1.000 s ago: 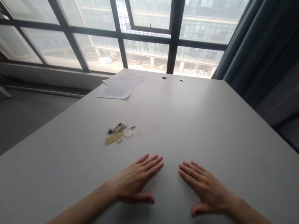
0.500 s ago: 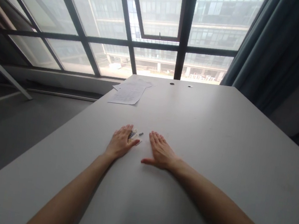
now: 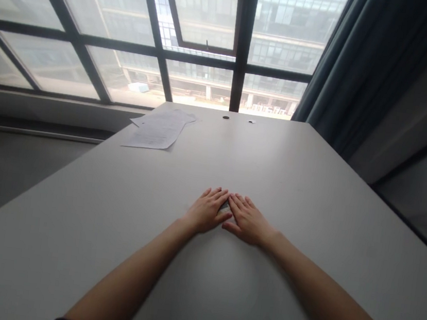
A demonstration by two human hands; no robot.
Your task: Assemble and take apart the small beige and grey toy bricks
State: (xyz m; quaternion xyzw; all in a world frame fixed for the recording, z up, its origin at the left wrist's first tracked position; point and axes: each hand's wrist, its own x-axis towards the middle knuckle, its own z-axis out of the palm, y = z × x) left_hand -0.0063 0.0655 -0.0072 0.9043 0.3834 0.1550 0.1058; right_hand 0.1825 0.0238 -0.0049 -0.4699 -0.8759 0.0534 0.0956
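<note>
Both hands lie palm down on the white table (image 3: 213, 160), near its middle. My left hand (image 3: 208, 210) is flat with its fingers spread. My right hand (image 3: 247, 218) rests beside it, also flat, its thumb held out from the fingers. The index fingertips of the two hands meet or nearly meet. In the gap between the hands a bit of small pale and dark pieces (image 3: 226, 207) shows; the palms and fingers hide the rest, so their kind and number cannot be made out.
Printed paper sheets (image 3: 158, 130) lie at the table's far left. Two round cable holes, one dark (image 3: 225, 117) and one with a white cover (image 3: 252, 121), are near the far edge. Windows stand behind, and a dark curtain (image 3: 336, 76) hangs at the right.
The view has turned slightly right. My hands have come together; my left hand has moved right toward my right hand. The small pieces seen beside my left hand are now mostly covered.
</note>
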